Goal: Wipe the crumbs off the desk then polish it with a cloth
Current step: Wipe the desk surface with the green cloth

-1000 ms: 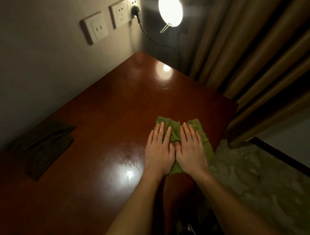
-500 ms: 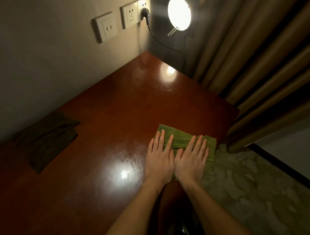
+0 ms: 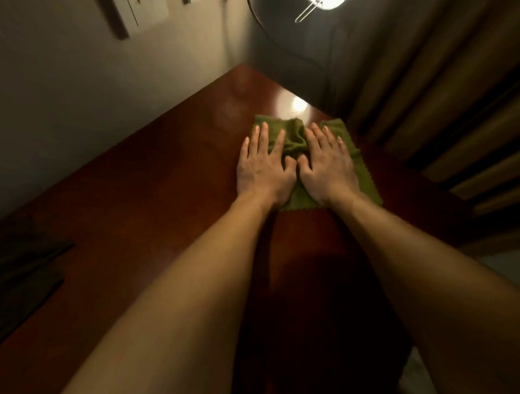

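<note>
Two bare forearms reach in from six o'clock and run up toward the middle of the view over the dark red, glossy desk [image 3: 157,197]. At nine o'clock, near the desk's left edge, lies a dark folded piece of fabric [image 3: 28,270], too dim to make out further. At five o'clock a pale strip of floor [image 3: 416,374] shows past the desk's right edge.

Just above centre, at twelve o'clock, the green cloth [image 3: 291,137] lies on the desk toward its far right corner. The left hand [image 3: 263,168] rests palm-down on its left part, fingers straight and slightly spread, the little finger seemingly past the cloth's edge on bare wood. The right hand [image 3: 327,166] lies flat on the right part in the same way, fingers straight and fanned. The thumbs lie close together, and between the hands the cloth is bunched into a raised fold. Its zigzag edge shows at the four o'clock side of the right wrist.

Beyond the cloth, a bright reflection [image 3: 299,105] sits on the wood. A grey wall [image 3: 84,84] rises at ten o'clock with a switch plate [image 3: 140,14]; a dark cable [image 3: 277,46] hangs at twelve, below a lit lamp [image 3: 326,3]. Brown curtains [image 3: 439,92] fill two o'clock.
</note>
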A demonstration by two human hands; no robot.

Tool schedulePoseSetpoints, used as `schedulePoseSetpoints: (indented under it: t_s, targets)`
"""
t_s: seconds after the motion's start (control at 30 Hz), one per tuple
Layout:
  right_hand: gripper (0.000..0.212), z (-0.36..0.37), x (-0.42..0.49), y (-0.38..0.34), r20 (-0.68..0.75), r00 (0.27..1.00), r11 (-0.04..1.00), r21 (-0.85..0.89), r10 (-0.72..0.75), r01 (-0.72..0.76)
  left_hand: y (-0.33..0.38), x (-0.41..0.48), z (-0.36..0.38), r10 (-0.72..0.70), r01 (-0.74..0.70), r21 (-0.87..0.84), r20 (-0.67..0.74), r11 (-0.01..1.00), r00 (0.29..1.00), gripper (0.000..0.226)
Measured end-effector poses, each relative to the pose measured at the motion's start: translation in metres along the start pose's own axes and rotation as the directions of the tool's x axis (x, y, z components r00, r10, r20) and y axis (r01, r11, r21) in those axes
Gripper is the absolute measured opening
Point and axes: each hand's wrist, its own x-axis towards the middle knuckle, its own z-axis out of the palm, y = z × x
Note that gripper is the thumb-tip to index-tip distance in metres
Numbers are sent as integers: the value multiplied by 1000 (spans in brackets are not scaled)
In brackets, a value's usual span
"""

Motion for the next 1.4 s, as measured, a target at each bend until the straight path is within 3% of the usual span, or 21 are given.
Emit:
schedulePoseSetpoints:
  t_s: [0.3,0.63,0.77,0.83,0.9,0.97,1.0,1.07,1.1,1.17,1.23,1.4]
  targets:
    - [63,0,45,-29,56,963,964,-38,-262,265,-40,32,-17,-107,107,8,-62,994,992,68]
    - [60,5,-84,-55,30,944,945,10,-328,327,-43,-106,-13,-147,144,-36,-122,989,982,63]
    - [59,4,-165,-60,95,973,976,62,-212,207,-20,-191,-6,-95,83,-104,-110,991,989,63]
    - [63,1,-207,-64,94,994,987,153,-60,45,-6,-229,-8,-128,107,-289,-53,951,990,61]
    - [71,-1,-247,-70,71,989,974,175,131,-142,5,-256,-15,-165,173,-579,68,797,984,56]
    - [87,2,-272,-79,110,955,950,126,274,-287,1,-271,-30,-156,198,-804,132,560,979,63]
    - [95,4,-278,-83,140,938,941,78,317,-330,-8,-277,-34,-144,155,-824,90,545,985,64]
    - [104,8,-276,-91,155,920,932,-18,360,-362,-40,-277,-35,-136,61,-674,-60,737,989,56]
    - [105,10,-269,-93,134,917,927,-48,375,-372,-62,-272,-35,-117,25,-490,-160,871,980,53]
    - [102,8,-249,-94,128,900,908,-101,417,-406,-107,-256,-37,-88,57,-154,-203,986,975,54]
    - [89,8,-219,-91,94,910,914,-78,405,-398,-139,-241,-40,-152,155,10,-144,988,978,59]
    - [71,10,-101,-78,-29,974,974,33,223,-222,-150,-222,-43,-299,307,71,-105,949,948,66]
